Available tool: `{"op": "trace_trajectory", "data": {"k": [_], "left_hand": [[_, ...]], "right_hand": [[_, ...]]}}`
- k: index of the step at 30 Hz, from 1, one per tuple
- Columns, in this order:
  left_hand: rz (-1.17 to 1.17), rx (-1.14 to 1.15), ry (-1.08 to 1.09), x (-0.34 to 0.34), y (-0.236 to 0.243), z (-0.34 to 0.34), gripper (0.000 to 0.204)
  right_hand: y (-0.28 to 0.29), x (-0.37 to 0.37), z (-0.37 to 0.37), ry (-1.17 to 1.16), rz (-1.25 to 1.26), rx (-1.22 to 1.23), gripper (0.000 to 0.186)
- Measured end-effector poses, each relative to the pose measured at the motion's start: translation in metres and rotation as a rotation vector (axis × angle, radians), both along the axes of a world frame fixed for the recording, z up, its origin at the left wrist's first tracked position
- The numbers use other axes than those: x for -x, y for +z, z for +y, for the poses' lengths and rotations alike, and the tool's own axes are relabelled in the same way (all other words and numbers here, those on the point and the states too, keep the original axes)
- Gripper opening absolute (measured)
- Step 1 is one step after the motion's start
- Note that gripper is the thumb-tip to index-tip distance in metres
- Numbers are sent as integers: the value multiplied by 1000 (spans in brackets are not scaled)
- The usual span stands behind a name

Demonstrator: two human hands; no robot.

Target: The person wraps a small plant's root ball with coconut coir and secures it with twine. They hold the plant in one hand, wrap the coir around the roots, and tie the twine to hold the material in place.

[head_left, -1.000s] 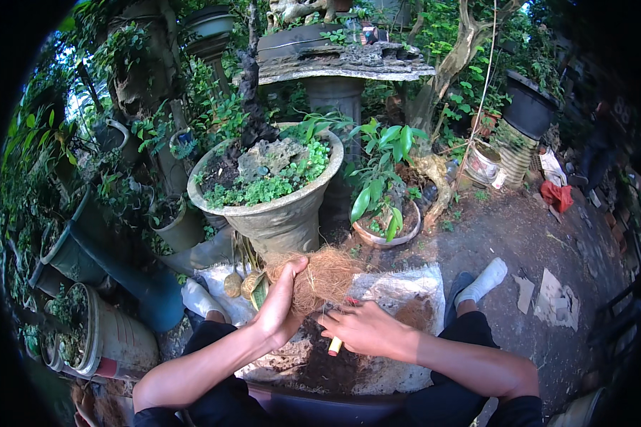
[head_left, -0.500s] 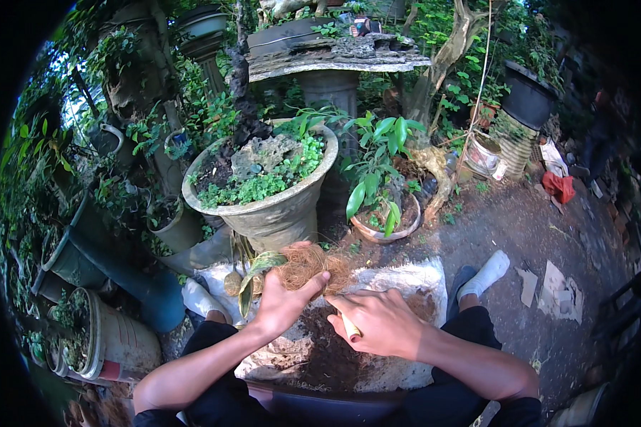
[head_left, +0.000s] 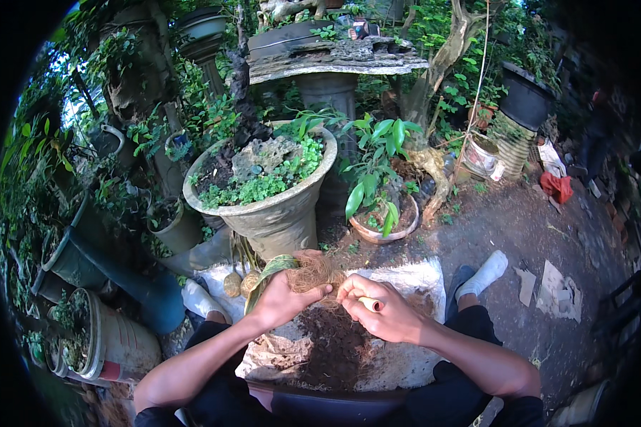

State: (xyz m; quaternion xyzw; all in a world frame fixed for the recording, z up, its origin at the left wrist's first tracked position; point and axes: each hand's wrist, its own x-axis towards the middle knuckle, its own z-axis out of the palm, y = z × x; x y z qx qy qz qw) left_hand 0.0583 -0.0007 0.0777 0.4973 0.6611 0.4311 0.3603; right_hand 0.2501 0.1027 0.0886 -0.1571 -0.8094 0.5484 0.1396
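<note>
The left hand (head_left: 276,302), just below the centre of the frame, grips a clump of brown fibre (head_left: 313,274), thumb laid along its lower side. The right hand (head_left: 383,313), a little right of centre, is closed around a pale yellow handle (head_left: 369,304) with its end poking up between the fingers; its fingertips meet the clump's right edge, though whether they pinch strands I cannot tell. Any blade is hidden.

To work this well, the left hand should keep the fibre compact and steady, its thumb clear of the tool's line, while the right uses small, controlled strokes, sparing the broad green leaf (head_left: 280,263).

So the clump sits between the hands, mostly above the left thumb, with the leaf along its left side. Below them, in the lower middle, dark soil (head_left: 331,349) lies on a white sheet (head_left: 424,272); above, at centre left, stands a large stone-coloured pot (head_left: 278,228).
</note>
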Motion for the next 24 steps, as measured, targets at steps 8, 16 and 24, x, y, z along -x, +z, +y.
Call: {"op": "trace_trajectory", "data": {"k": [8, 16, 24], "left_hand": [[14, 83, -190, 1, -12, -2, 37], [-138, 107, -158, 0, 8, 3, 63], [-134, -37, -173, 0, 8, 0, 61]], "right_hand": [[1, -2, 18, 59, -94, 128, 26], [5, -7, 39, -29, 37, 191, 23], [0, -3, 41, -126, 14, 310, 21]]}}
